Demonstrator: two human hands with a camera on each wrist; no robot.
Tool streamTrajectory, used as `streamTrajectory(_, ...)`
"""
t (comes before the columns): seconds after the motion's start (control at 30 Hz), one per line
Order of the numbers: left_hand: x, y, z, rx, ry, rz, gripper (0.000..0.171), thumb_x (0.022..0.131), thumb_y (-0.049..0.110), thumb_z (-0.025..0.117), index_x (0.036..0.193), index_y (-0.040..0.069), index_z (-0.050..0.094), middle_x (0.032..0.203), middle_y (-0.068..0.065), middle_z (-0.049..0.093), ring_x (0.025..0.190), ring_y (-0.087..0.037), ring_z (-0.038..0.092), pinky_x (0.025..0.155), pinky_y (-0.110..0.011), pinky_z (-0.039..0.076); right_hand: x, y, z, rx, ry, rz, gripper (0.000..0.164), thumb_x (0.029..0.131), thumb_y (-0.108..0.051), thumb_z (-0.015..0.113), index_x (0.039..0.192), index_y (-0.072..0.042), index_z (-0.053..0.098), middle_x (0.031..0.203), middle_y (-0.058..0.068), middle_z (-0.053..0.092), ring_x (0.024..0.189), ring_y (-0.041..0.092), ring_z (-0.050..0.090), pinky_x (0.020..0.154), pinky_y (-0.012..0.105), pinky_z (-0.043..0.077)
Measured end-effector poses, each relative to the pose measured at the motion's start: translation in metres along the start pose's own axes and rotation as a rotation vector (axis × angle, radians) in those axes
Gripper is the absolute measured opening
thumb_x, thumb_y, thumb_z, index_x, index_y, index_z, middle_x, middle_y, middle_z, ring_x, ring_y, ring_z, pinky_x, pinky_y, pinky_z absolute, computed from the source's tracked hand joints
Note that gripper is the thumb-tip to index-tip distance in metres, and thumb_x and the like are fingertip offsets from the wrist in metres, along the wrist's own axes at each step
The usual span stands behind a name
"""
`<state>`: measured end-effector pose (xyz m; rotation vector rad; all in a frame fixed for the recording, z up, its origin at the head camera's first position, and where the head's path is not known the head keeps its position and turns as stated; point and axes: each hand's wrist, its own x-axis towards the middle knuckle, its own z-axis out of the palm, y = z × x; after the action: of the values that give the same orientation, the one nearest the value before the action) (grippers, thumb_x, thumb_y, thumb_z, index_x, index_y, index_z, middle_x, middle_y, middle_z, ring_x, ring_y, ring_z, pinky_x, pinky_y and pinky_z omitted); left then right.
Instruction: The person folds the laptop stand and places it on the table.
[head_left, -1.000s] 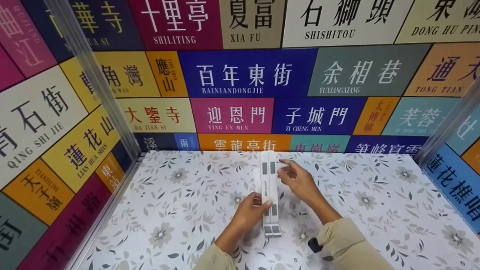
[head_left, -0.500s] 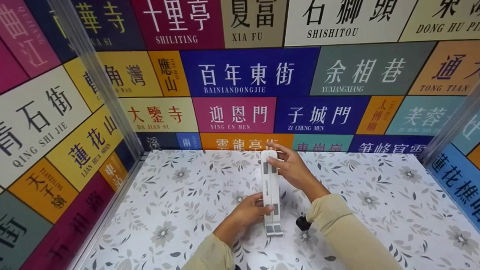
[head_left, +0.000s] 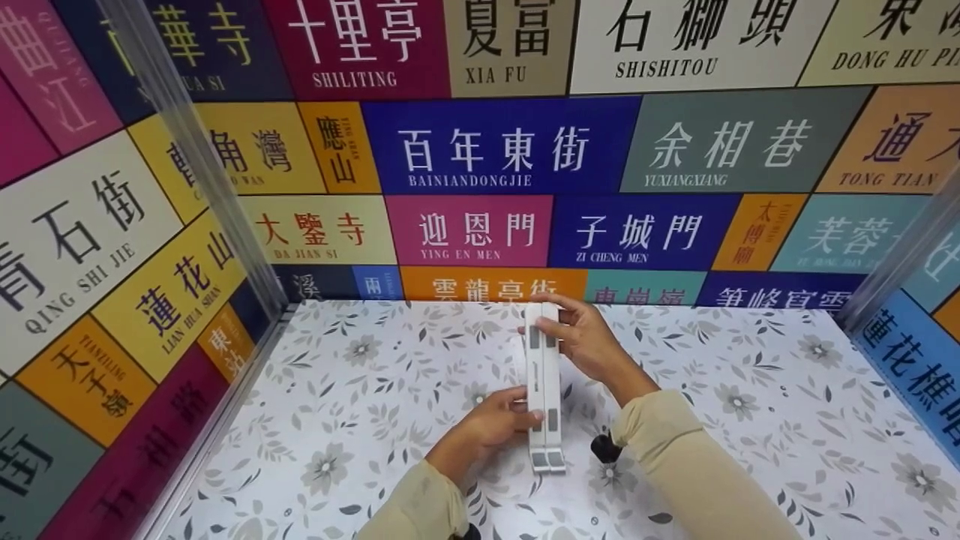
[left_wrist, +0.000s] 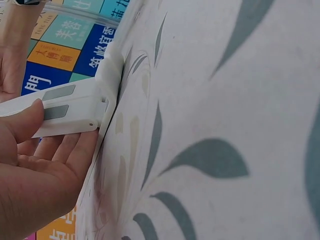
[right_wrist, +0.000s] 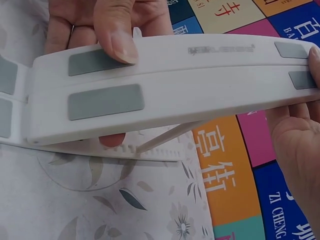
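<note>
A white folding laptop stand [head_left: 544,375] with grey pads stands in the middle of the table, its two arms folded side by side. My left hand [head_left: 491,420] grips it low down, thumb over the front face near a lower pad [left_wrist: 56,111]. At the upper end my right hand [head_left: 589,341] holds the stand between thumb and fingers. In the right wrist view a thin strut [right_wrist: 167,136] runs from beneath the raised arms to a toothed base bar [right_wrist: 162,154] near the tabletop. The hooked lip [head_left: 547,459] faces me.
A table [head_left: 360,405] with a leaf-and-flower cover lies under the stand. Behind it rises a wall [head_left: 499,146] of coloured sign panels, with clear corner posts [head_left: 214,187] at the sides. A black piece [head_left: 606,448] sits by the right sleeve.
My right hand has moved from beside the stand's upper end onto it and now grips it. My left hand keeps its hold low on the stand.
</note>
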<state>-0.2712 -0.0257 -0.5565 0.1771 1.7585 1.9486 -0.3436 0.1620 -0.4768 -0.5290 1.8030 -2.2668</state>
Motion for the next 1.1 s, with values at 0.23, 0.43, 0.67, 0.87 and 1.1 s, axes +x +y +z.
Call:
streamTrajectory(0.23,0.002,-0.001,0.000,-0.007,-0.023,0.021,0.037,0.094,-0.001,0.065,0.131,0.003,0.064,0.116,-0.013,0.075,0.103,-0.019,0.071,0.096,-0.041,0.057,-0.004,0.001,0.000,-0.023,0.052,-0.021,0.046,0.095,-0.005,0.070,0.139,-0.001,0.056,0.121,0.024,0.067,0.104,0.034,0.074,0.080,0.045,0.063)
streamTrajectory(0.43,0.004,0.002,0.000,0.074,-0.018,0.045,0.036,0.093,0.000,0.067,0.129,0.003,0.067,0.112,-0.012,0.076,0.098,-0.018,0.072,0.093,-0.040,0.058,-0.010,0.000,0.000,-0.045,0.114,-0.021,0.048,0.094,-0.008,0.072,0.139,-0.003,0.058,0.124,0.032,0.064,0.103,0.034,0.074,0.080,0.043,0.063)
streamTrajectory(0.67,0.005,0.006,-0.003,0.139,-0.040,0.059,0.034,0.093,-0.001,0.067,0.127,0.003,0.068,0.115,-0.014,0.076,0.100,-0.018,0.072,0.094,-0.039,0.058,-0.017,-0.001,0.000,-0.111,0.184,-0.037,0.047,0.094,-0.015,0.075,0.138,-0.009,0.060,0.114,0.020,0.071,0.100,0.030,0.076,0.074,0.038,0.063)
streamTrajectory(0.87,0.005,0.011,-0.008,0.284,-0.019,0.075,0.030,0.092,0.004,0.071,0.120,0.010,0.072,0.115,-0.006,0.076,0.098,-0.014,0.070,0.088,-0.030,0.056,-0.020,-0.001,0.006,-0.158,0.273,-0.057,0.044,0.092,-0.015,0.076,0.134,-0.011,0.064,0.107,0.011,0.074,0.090,0.022,0.075,0.068,0.035,0.062)
streamTrajectory(1.1,0.005,0.015,-0.015,0.323,-0.052,0.086,0.027,0.092,0.002,0.070,0.118,0.008,0.072,0.110,-0.006,0.076,0.091,-0.012,0.069,0.082,-0.030,0.056,-0.025,0.002,0.013,-0.271,0.374,-0.120,0.038,0.093,-0.017,0.076,0.130,-0.018,0.067,0.100,0.012,0.074,0.070,0.014,0.067,0.051,0.022,0.046)
